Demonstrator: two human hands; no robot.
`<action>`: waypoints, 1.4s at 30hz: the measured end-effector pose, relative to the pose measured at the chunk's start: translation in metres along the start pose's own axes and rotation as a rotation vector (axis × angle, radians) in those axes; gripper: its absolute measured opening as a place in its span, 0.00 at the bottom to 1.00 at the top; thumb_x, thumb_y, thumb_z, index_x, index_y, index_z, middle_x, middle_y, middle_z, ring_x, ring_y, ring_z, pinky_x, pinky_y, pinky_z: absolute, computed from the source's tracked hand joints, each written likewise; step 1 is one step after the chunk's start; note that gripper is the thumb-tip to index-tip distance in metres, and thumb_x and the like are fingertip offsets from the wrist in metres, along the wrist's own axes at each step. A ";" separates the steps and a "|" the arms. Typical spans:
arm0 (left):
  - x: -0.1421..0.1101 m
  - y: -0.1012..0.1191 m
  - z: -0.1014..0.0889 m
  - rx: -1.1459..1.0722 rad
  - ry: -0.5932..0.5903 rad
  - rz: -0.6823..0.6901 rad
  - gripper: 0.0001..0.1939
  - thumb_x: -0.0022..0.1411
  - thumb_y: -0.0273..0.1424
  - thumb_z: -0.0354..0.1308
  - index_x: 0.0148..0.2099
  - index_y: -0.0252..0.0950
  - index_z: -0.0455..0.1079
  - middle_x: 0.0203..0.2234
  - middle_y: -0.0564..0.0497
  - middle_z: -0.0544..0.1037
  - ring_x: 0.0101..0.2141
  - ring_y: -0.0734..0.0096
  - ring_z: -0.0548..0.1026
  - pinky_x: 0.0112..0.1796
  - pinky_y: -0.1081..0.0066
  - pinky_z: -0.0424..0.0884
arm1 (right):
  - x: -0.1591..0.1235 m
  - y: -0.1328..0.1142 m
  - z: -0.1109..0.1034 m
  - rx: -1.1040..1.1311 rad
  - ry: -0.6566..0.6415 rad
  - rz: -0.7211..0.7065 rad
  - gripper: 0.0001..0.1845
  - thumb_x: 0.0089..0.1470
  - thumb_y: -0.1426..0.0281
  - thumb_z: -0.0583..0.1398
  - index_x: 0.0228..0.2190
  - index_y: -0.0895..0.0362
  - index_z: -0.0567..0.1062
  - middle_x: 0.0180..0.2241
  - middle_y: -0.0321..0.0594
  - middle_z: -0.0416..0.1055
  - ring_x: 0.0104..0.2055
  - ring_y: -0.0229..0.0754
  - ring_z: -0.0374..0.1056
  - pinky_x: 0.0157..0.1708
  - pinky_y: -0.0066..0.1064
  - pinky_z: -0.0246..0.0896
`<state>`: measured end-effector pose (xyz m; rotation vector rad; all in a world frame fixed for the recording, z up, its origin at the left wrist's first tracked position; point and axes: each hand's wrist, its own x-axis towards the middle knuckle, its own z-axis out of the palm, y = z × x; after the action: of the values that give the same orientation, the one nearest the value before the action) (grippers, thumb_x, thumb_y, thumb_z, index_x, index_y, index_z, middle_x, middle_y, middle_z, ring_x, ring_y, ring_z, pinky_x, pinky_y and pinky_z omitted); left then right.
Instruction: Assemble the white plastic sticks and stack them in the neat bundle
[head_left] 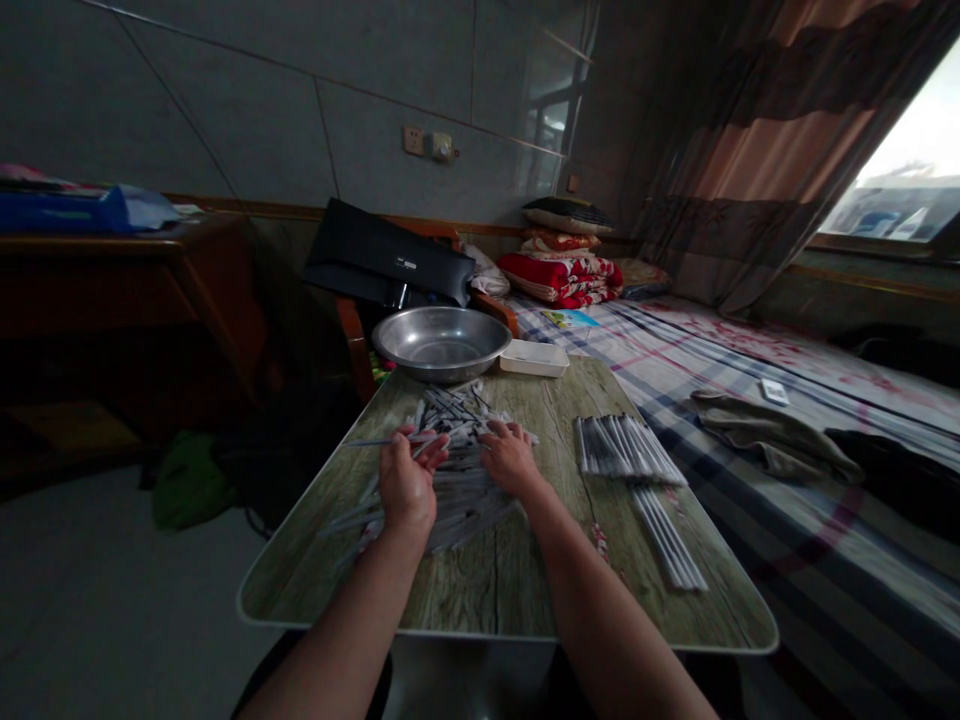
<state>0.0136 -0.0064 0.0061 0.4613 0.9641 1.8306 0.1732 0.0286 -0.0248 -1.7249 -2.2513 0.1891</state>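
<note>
A loose pile of slim pale tubes [465, 500], some with dark parts, lies across the middle of a wood-patterned table [525, 590]. My left hand [409, 485] is turned partly palm up at the pile's left side, its fingers curled around a slim tube [367, 441] that points left. On the pile's right side, my right hand [511, 458] is palm down with bent fingers. Its fingertips are among the pieces, and what they pinch is hidden. To the right lies a neat row of tubes [626, 448], dark at their far ends, resting over several plain white tubes [671, 540].
A wide metal basin [442, 340] and a white plastic tray [534, 358] are at the table's far edge. Behind stands a chair with a black padded item [386, 255]. A bed [750, 400] adjoins the right side; a wooden desk [112, 270] is left.
</note>
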 end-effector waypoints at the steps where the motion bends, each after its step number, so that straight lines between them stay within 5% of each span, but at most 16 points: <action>1: 0.000 0.000 0.000 0.001 0.000 -0.003 0.11 0.64 0.40 0.51 0.43 0.38 0.63 0.28 0.51 0.77 0.27 0.66 0.80 0.25 0.73 0.73 | -0.001 0.000 -0.001 0.005 0.017 0.014 0.18 0.59 0.65 0.53 0.48 0.46 0.77 0.59 0.40 0.63 0.57 0.55 0.54 0.51 0.46 0.52; 6: -0.003 -0.001 0.002 0.001 0.006 -0.030 0.10 0.65 0.39 0.50 0.43 0.38 0.62 0.27 0.52 0.77 0.27 0.67 0.80 0.25 0.73 0.73 | -0.002 -0.002 -0.006 -0.004 0.093 0.038 0.18 0.60 0.64 0.53 0.49 0.44 0.76 0.60 0.39 0.60 0.58 0.53 0.52 0.52 0.44 0.52; 10: -0.003 -0.001 0.002 0.003 0.001 -0.031 0.10 0.65 0.38 0.49 0.43 0.37 0.63 0.27 0.52 0.77 0.26 0.67 0.80 0.24 0.73 0.73 | 0.001 -0.008 -0.004 -0.035 0.036 0.012 0.20 0.60 0.63 0.53 0.51 0.44 0.74 0.62 0.40 0.57 0.60 0.56 0.48 0.54 0.48 0.49; 19: -0.002 -0.002 0.001 -0.006 -0.007 -0.033 0.12 0.63 0.40 0.52 0.43 0.37 0.63 0.27 0.52 0.77 0.27 0.66 0.80 0.25 0.73 0.73 | 0.006 0.000 0.003 0.066 0.102 0.039 0.18 0.57 0.72 0.54 0.42 0.45 0.80 0.57 0.38 0.63 0.58 0.50 0.52 0.54 0.42 0.48; 25: -0.005 -0.003 0.002 -0.016 -0.042 -0.035 0.14 0.60 0.41 0.56 0.43 0.37 0.63 0.26 0.52 0.77 0.27 0.65 0.80 0.26 0.72 0.74 | 0.014 0.002 0.012 0.009 0.098 0.071 0.17 0.60 0.68 0.55 0.45 0.42 0.79 0.58 0.39 0.63 0.58 0.53 0.51 0.54 0.44 0.47; 34: -0.005 -0.005 0.000 -0.026 -0.069 -0.051 0.14 0.56 0.36 0.61 0.42 0.38 0.64 0.27 0.54 0.77 0.28 0.66 0.81 0.27 0.72 0.74 | 0.011 0.002 0.004 0.080 0.132 0.035 0.10 0.55 0.69 0.60 0.35 0.47 0.81 0.50 0.43 0.68 0.54 0.52 0.55 0.52 0.44 0.49; 37: -0.006 -0.006 0.001 -0.052 -0.123 -0.092 0.13 0.54 0.31 0.64 0.40 0.37 0.64 0.27 0.53 0.78 0.30 0.67 0.81 0.30 0.73 0.75 | 0.014 0.004 0.002 0.303 0.212 0.031 0.09 0.50 0.74 0.61 0.32 0.52 0.80 0.45 0.43 0.72 0.51 0.50 0.60 0.50 0.43 0.54; 42: -0.007 -0.005 0.002 -0.052 -0.114 -0.242 0.11 0.54 0.28 0.64 0.39 0.36 0.66 0.28 0.51 0.79 0.30 0.67 0.81 0.27 0.75 0.74 | 0.013 -0.003 -0.001 1.195 0.133 -0.020 0.07 0.47 0.70 0.61 0.32 0.55 0.76 0.30 0.37 0.73 0.31 0.40 0.68 0.32 0.31 0.62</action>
<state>0.0207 -0.0111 0.0042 0.3944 0.8533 1.5909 0.1680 0.0401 -0.0211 -0.9816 -1.4572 1.0975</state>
